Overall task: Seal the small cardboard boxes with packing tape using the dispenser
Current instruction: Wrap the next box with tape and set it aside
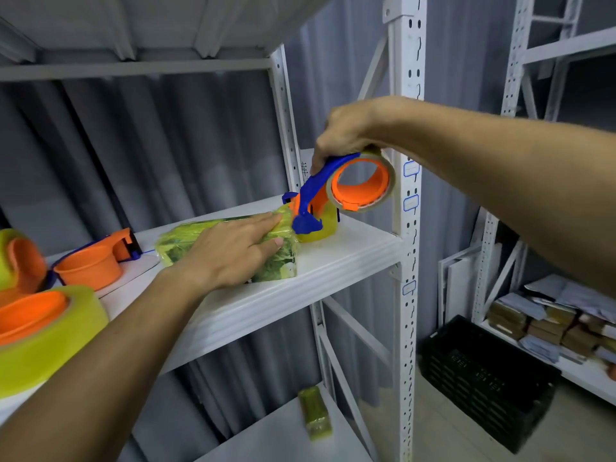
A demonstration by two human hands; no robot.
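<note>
A small box wrapped in yellowish tape lies on the white shelf. My left hand presses flat on top of it with straight fingers. My right hand grips the blue and orange tape dispenser from above. The dispenser's blue front end touches the box's far right end, and a stretch of yellowish tape curves down from it to the shelf.
Another blue and orange dispenser and large yellow tape rolls sit at the shelf's left. A taped box lies on the shelf below. A black crate stands on the floor; stacked parcels fill the right rack.
</note>
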